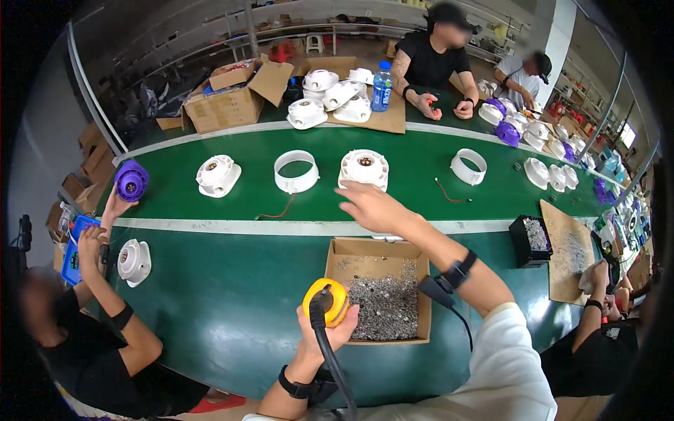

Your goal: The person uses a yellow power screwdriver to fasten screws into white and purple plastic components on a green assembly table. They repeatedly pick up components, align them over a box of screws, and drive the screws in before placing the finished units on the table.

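Observation:
My left hand (pixel 328 326) is wrapped round a yellow corded power tool (pixel 327 300), held upright over the left side of a screw box. Its black cord runs back toward me, and its working end is hidden beneath. That cardboard box (pixel 424 309) holds a heap of small metal screws (pixel 386 309). My right hand (pixel 375 208) reaches across to the green belt, fingers stretched out at the near edge of a round white housing (pixel 364 167). Whether the fingertips touch the housing I cannot tell.
On the belt (pixel 414 189) lie another white housing (pixel 217 175), white rings (pixel 296 172) and red wires. At left, a person holds a purple housing (pixel 131 180). A black screw bin (pixel 530 241) stands at right. Behind the belt are piled housings and a blue bottle (pixel 381 88).

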Tool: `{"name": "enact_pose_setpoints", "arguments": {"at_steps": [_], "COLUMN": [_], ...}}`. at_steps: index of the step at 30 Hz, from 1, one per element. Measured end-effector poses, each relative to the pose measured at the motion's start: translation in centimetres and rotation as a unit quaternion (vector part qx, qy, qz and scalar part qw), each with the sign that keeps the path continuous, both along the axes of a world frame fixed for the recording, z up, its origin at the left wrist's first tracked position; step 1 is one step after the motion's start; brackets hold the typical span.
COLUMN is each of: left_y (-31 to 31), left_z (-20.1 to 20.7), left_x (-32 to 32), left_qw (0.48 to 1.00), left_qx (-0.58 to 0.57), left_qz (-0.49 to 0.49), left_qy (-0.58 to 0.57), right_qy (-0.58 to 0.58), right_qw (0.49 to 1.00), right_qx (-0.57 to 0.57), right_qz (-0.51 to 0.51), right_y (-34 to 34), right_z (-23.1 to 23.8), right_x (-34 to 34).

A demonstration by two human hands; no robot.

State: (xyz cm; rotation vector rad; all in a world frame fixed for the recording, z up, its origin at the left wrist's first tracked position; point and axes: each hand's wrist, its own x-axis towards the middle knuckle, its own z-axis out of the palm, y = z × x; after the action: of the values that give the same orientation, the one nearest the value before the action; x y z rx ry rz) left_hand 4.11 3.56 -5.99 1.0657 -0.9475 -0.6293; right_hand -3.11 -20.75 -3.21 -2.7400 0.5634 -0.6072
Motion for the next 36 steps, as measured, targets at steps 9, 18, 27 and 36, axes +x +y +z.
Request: {"name": "enact_pose_setpoints", "arguments": {"at_steps": [9,18,27,36], "left_y": [-0.2,0.1,0.1,-0.1], "left_z": [-1.0,0.5,0.7,0.4], "left_x": [0.9,1.0,1.3,0.9], "left_qw": [0.992,0.996,0.994,0.999], "left_qx": [-0.059,0.018,0.018,-0.001], "left_qz": [-0.01,0.014,0.015,0.029], "left_qy": [-0.112,-0.085,-0.107,-0.025], "right_qy": [0.084,0.043,0.082,0.277], "right_qw": [0.979,0.985,0.996,0.958], "right_qx": [0.083,0.027,0.022,0.015], "right_qz": [-0.165,-0.164,-0.034,0.068], "right_y": [8.8,9.6,5.8,-0.8], "right_z": [-1.4,-3.4,5.8,0.4], "right_x": [-11.4,-10.8,-5.2,8.9]}}
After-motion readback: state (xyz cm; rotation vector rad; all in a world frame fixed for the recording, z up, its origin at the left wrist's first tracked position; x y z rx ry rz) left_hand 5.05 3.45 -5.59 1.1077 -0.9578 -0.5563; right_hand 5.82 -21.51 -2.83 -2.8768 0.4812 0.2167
